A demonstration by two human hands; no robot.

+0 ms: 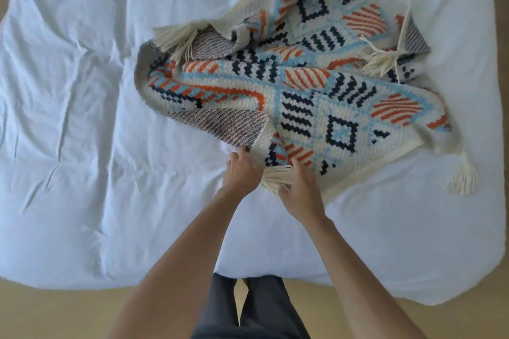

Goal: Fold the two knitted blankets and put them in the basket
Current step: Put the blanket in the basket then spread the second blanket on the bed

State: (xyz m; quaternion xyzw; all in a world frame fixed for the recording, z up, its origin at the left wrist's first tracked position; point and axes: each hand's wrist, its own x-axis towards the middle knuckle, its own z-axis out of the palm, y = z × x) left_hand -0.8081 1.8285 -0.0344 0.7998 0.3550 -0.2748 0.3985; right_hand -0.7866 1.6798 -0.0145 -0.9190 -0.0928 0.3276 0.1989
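Early step, spreading the first blanket (303, 96) before any fold: it lies crumpled on the right half of the bed (82, 118), patterned side mostly up with flaps turned over, and no second blanket or basket is in view. Left hand (242, 173) pinches the turned-over hem and right hand (301, 192) grips the corner beside the tassel (276, 176), both at the blanket's side nearest the bed's foot, fingers (242, 153) curled on the knit, not loose. Next move likely needs the corner pulled toward the bed's foot and the flaps flattened.
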